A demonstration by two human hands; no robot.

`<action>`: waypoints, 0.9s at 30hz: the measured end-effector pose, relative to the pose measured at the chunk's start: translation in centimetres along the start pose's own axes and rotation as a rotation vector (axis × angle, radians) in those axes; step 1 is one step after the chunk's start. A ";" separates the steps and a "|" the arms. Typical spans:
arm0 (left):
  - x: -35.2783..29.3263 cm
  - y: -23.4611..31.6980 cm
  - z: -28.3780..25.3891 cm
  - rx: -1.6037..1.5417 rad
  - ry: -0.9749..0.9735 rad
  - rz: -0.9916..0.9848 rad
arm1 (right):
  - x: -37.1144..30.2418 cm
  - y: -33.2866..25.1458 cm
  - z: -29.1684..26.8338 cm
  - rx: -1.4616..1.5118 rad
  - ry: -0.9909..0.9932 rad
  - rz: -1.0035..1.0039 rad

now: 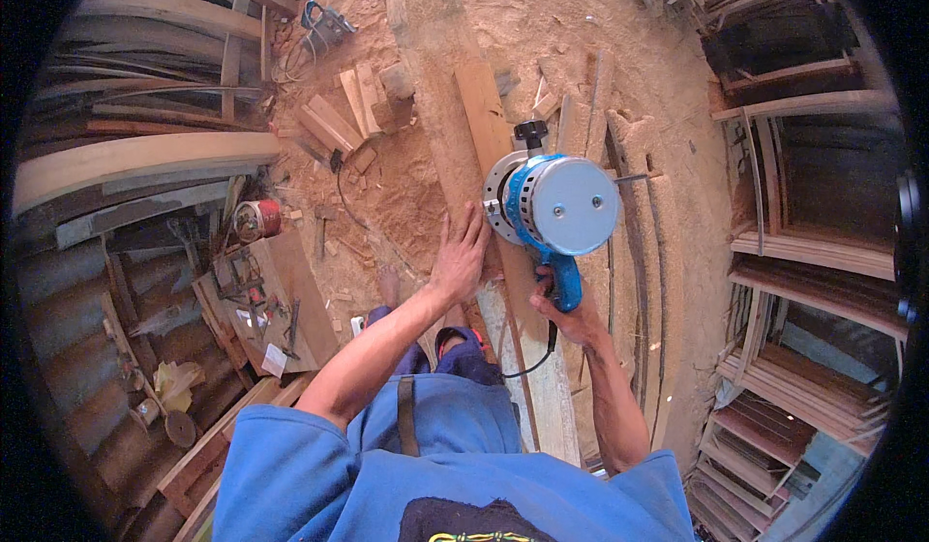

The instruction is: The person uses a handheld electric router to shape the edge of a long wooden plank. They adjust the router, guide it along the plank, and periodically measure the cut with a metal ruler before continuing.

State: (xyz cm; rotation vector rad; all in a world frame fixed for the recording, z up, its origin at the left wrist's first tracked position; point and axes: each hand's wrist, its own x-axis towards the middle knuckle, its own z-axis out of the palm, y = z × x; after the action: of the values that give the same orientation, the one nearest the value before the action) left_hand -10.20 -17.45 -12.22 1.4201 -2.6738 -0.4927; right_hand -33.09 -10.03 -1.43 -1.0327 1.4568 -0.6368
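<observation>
Blue and silver, a router (571,205) is sitting in the head view over a wooden board (484,111), its flat round cap facing up and its perforated base plate lying towards the left. The right hand (571,308) is gripping the blue handle at the near end; its fingers are curling closed around the grip, so the body of the tool is lying just beyond them, farther from the person. A black cord (544,356) is running from the handle and curving back towards the person's legs. A black knob (531,135) is standing out on the far side of the tool.

The left hand (461,256) is lying palm down at the left of the router, its fingers extending forward, nearly straight and close together, and grasping nothing. The fingertips are pointing away from the person, and the base plate is lying just to their right; whether they are touching it, one cannot tell.

Sawdust (542,10) is covering the ground around. Wood offcuts (332,124) are lying beyond the left hand, a red can (258,219) is resting farther left, and wooden frames (813,261) are stacking up along the right side.
</observation>
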 end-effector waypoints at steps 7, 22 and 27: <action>-0.1 0.3 -1.0 -0.111 -0.104 -0.035 | -0.1 2.6 2.3 0.004 0.245 -0.206; -0.1 2.7 -3.2 -0.175 0.138 0.270 | -10.0 1.3 -1.6 0.472 0.770 0.082; 2.3 6.8 -4.1 0.030 -0.271 0.787 | -16.4 2.5 -5.0 0.621 1.013 0.166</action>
State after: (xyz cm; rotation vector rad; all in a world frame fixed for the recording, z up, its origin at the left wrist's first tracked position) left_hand -16.03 -16.85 -6.43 0.2228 -3.1331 -0.5784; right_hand -39.72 4.50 5.29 -0.0417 1.9519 -1.4954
